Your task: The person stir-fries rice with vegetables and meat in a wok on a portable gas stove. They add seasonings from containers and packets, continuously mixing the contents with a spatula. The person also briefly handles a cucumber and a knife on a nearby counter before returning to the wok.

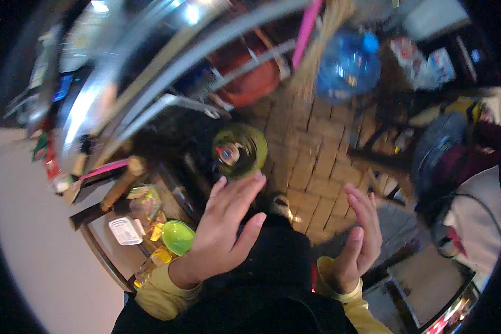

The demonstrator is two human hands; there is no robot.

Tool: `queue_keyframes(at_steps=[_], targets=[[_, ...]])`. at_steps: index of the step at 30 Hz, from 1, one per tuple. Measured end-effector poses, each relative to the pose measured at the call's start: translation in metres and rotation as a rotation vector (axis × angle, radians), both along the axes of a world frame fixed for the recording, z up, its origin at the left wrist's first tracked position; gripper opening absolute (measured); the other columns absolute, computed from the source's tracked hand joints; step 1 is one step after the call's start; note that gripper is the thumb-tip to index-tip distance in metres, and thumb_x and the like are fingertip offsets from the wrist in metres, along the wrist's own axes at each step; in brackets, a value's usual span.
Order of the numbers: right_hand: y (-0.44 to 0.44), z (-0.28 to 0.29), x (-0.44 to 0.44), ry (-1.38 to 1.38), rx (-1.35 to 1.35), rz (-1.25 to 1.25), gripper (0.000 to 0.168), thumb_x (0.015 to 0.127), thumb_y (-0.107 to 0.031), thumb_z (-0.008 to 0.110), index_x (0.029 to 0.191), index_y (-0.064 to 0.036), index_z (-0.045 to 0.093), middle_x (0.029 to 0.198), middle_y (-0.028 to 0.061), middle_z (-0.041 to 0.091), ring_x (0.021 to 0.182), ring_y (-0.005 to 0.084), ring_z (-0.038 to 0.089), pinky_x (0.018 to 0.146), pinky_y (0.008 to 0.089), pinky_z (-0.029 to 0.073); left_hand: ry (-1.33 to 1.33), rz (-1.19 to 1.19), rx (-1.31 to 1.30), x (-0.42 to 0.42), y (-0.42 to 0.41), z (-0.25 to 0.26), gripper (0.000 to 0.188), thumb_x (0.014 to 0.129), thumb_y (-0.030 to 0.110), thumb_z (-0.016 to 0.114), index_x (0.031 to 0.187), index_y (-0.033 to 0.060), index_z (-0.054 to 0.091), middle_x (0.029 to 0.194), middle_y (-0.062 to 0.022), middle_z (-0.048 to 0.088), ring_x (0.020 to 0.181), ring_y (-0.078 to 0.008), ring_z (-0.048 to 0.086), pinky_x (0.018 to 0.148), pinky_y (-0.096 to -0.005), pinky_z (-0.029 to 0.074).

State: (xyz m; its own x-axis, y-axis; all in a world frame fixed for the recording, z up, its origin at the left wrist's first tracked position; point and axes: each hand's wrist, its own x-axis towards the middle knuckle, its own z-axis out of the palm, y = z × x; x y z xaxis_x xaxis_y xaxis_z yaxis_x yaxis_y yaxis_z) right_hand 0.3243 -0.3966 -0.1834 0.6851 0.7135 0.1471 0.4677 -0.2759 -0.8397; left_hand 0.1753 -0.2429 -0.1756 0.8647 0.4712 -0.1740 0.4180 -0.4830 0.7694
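Note:
My left hand (229, 229) is raised with its fingers spread a little and holds nothing. Its fingertips overlap the near rim of a round green container (256, 146) in the picture; whether they touch cannot be told. Inside that container lies a small round thing with red and white on it. To the right, my right hand (361, 242) is held up side-on, thumb apart from the fingers, nothing in it. A bright green bowl (178, 237) shows just left of my left wrist, by a bottle with a yellow cap (161, 255).
A large blue plastic water bottle (348, 67) stands on the brick-patterned floor (317, 154), near a reddish-brown basin (254, 83). Metal bars cross the upper left. At left, a white plastic container (126, 231) lies on a shelf. Fabric and bags are piled at right.

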Motion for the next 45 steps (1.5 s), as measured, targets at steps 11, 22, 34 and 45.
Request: queue_keyframes(at_steps=[11, 22, 34, 45], targets=[[0.101, 0.245, -0.056, -0.169, 0.307, 0.511, 0.017, 0.080, -0.001, 0.053, 0.096, 0.001, 0.058, 0.085, 0.0142, 0.060, 0.077, 0.0251, 0.059, 0.071, 0.0300, 0.045, -0.130, 0.664, 0.337, -0.149, -0.004, 0.175, 0.020, 0.083, 0.021, 0.055, 0.094, 0.0059, 0.060, 0.061, -0.0126, 0.059, 0.052, -0.0280, 0.058, 0.048, -0.0363, 0.044], [0.398, 0.212, -0.142, -0.425, -0.359, 0.748, 0.049, 0.077, -0.032, 0.060, 0.103, 0.007, 0.045, 0.082, 0.0250, 0.059, 0.071, 0.0342, 0.061, 0.061, 0.0401, 0.048, -0.140, 1.222, 0.314, -0.247, 0.045, 0.210, 0.016, 0.082, 0.020, 0.055, 0.087, 0.0056, 0.061, 0.060, -0.0131, 0.058, 0.054, -0.0264, 0.058, 0.050, -0.0346, 0.044], [0.527, 0.324, -0.182, -1.238, -0.708, 0.806, 0.026, 0.069, -0.021, 0.063, 0.086, -0.002, 0.066, 0.090, 0.0184, 0.063, 0.085, 0.0303, 0.062, 0.071, 0.0388, 0.050, -0.302, 1.262, 0.323, -0.309, 0.180, 0.178, 0.015, 0.083, 0.016, 0.052, 0.089, 0.0026, 0.058, 0.056, -0.0114, 0.056, 0.050, -0.0240, 0.057, 0.050, -0.0328, 0.044], [0.568, 0.291, -0.136, -1.206, -0.398, 1.000, 0.023, 0.067, -0.026, 0.067, 0.077, -0.007, 0.063, 0.075, 0.0172, 0.062, 0.075, 0.0334, 0.060, 0.068, 0.0432, 0.048, -0.322, 1.412, 0.136, -0.297, 0.208, 0.163, 0.017, 0.082, 0.016, 0.053, 0.089, 0.0022, 0.059, 0.060, -0.0143, 0.057, 0.053, -0.0246, 0.057, 0.052, -0.0335, 0.044]])
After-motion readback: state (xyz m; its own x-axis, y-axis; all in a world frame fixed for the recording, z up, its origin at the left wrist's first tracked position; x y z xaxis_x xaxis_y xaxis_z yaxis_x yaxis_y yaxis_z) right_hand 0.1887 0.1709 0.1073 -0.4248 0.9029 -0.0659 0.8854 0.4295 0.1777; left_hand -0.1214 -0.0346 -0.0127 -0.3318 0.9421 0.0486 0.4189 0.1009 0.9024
